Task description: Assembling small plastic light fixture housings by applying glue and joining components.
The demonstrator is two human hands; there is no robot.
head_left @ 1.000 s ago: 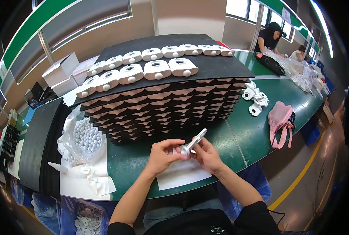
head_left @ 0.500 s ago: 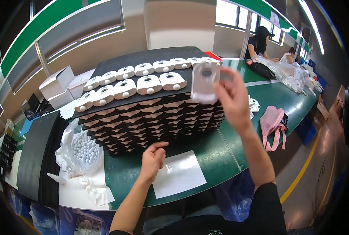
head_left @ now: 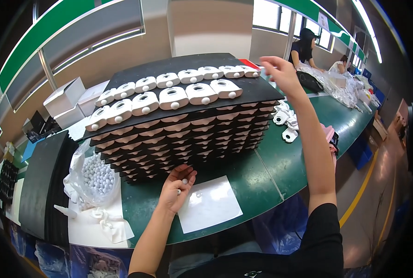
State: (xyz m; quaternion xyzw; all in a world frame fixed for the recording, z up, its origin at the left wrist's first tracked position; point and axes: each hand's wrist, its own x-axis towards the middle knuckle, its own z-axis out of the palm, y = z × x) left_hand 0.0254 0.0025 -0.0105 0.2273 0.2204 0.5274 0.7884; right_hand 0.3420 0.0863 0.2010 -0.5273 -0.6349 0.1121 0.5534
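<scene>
My left hand (head_left: 175, 189), its fingers curled, holds small white balls (head_left: 184, 181) low in front of the stack. At upper right my right hand (head_left: 283, 76) is raised past the stack's far right corner, fingers apart and nothing in them. Between the hands stands a tall stack of black sheets (head_left: 178, 139) with white parts between the layers. On its top sheet sit two rows of white plastic housings, each with a round hole and a white ball at its front edge. The front row's rightmost housing (head_left: 226, 88) lies nearest my right hand.
A bag of white balls (head_left: 98, 173), a white nozzle bottle (head_left: 66, 211) and black sheets (head_left: 46, 185) are at left. White paper (head_left: 209, 204) lies in front. Loose white parts (head_left: 287, 121) and a pink bag (head_left: 330, 139) are at right. Two people work beyond.
My right hand has let go of a white housing, now at the right end of the front row, and moved up. My left hand has turned, showing white balls.
</scene>
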